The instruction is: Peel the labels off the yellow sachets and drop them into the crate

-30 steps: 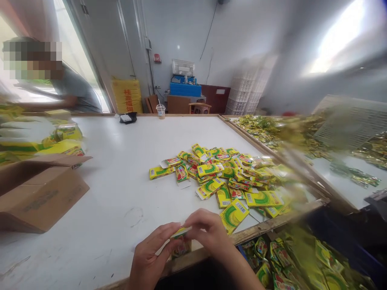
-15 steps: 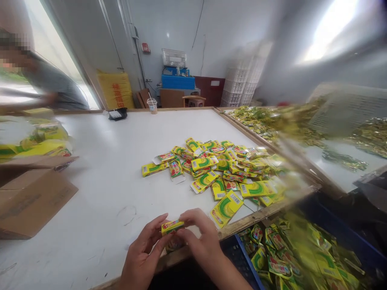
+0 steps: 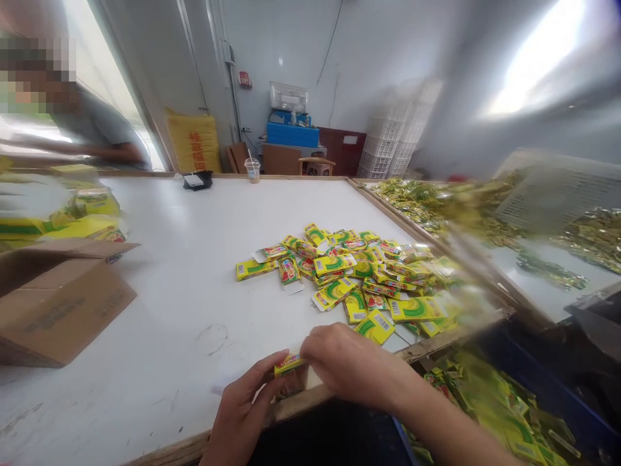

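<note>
Close to the table's front edge, my left hand [image 3: 252, 404] grips a small yellow carton [image 3: 287, 366] between thumb and fingers. The carton stands on its long side, its narrow printed face turned up. My right hand [image 3: 334, 356] is curled over the carton's right end with the knuckles up; its fingertips are mostly hidden. Beyond my hands lies a loose pile of similar yellow-green cartons [image 3: 334, 264], some with end flaps sticking out. The nearest loose carton [image 3: 376, 327] lies just past my right hand.
An open cardboard box [image 3: 82, 310] stands at left, near a co-worker [image 3: 104, 129] and more yellow cartons. Along the far edge are a plastic cup [image 3: 253, 169] and a black item [image 3: 198, 180]. Shiny packets [image 3: 412, 197] cover the right table; a blue bin [image 3: 543, 388] of packs sits below.
My right hand has rolled over the carton's right end, knuckles now upward, and its forearm swings out to the right. My left hand keeps the carton. The view has shifted slightly.
</note>
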The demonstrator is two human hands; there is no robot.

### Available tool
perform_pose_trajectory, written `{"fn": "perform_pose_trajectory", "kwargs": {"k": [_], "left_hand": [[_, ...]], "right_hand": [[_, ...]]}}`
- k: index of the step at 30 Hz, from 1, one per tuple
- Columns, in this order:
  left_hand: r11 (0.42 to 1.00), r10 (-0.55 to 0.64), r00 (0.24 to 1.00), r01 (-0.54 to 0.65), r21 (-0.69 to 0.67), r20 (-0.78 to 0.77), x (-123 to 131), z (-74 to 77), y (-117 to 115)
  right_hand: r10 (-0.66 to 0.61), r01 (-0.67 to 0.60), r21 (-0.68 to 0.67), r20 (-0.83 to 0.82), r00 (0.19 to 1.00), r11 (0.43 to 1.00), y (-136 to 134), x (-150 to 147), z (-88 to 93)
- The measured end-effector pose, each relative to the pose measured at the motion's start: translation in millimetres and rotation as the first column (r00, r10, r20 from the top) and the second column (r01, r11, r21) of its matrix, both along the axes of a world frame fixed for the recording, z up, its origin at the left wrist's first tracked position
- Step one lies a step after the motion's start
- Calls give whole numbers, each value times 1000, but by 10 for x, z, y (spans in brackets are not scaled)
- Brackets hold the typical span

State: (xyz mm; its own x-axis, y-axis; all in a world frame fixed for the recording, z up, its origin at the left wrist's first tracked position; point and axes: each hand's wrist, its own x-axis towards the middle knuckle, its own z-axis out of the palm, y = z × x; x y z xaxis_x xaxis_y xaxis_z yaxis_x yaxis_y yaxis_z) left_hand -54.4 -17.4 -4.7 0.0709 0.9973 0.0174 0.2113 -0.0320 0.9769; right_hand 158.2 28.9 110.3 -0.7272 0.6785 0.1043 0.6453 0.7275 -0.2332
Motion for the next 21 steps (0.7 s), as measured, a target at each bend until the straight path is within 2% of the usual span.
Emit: {"fn": "perform_pose_trajectory", "kwargs": {"k": [4,9,12,18,21], "left_hand": [[998,-42,999,41,40,21,-11,4,-12],[992,-64,994,54,112,83,-3,12,-27],[984,-58,996,47,172,62,16,39,-50],[937,-63,997,73,341,-41,44,2,-55],[925,-16,996,49,377,-90,58,-50,-49]], "right_hand": [[132,-130,-28,48,990,991,138,-60,40],[104,-113,61,129,986,992,144,-172,-54],[92,-104,81,144,985,991,101,-186,-81],[120,-124,44,84,989,991,30,-97,-75],[152,-152,9,-28,988,988,-67,-53,-149]]}}
